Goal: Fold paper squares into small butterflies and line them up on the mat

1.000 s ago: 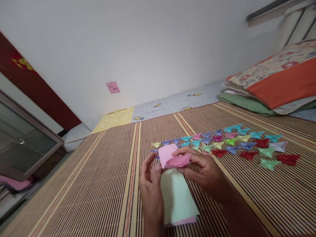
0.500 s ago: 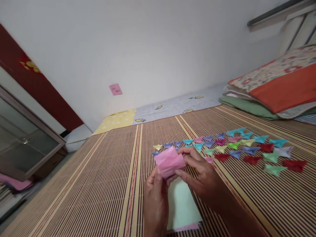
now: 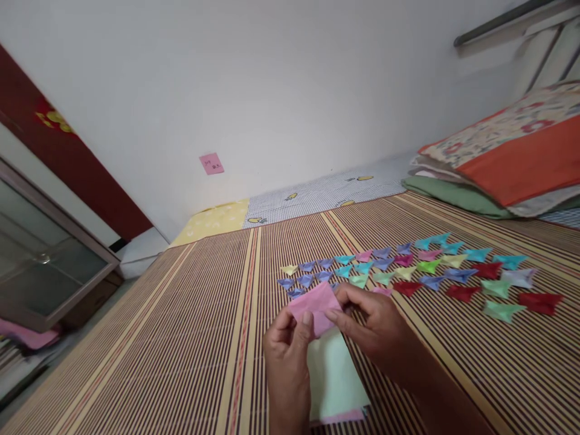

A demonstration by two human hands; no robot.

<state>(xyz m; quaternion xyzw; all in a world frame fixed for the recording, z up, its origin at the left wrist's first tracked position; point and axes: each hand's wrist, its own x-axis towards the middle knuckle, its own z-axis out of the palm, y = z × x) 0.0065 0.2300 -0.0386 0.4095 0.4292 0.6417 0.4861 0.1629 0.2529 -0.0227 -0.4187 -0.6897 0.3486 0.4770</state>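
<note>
Beyond a wide striped mat (image 3: 158, 338), a pale wall (image 3: 281, 90) is seen, with a pink note (image 3: 211, 163) fixed to it (dark writing is borne on it, too small to be read). The mat's far edge is bordered by a checked cloth (image 3: 312, 200) printed with yellow figures and, to its left, by a yellow cloth (image 3: 215, 219). At the right, orange, floral and green bedding (image 3: 512, 163) is stacked.

Above the mat, a piece of pink paper (image 3: 315, 302) is held up by both hands. Its left side is pinched by the left hand (image 3: 287, 353), with the thumb laid on the near face. Its right side is clamped between the thumb and fingers of the right hand (image 3: 371, 320). How many layers are folded in it cannot be told. Just below, a stack of pale green paper (image 3: 338, 374) is laid on the mat, with pink showing at its lower edge. Farther off and to the right, small folded paper shapes (image 3: 460, 275) in many colours are set out in rows, some partly hidden behind the hands and pink paper.
</note>
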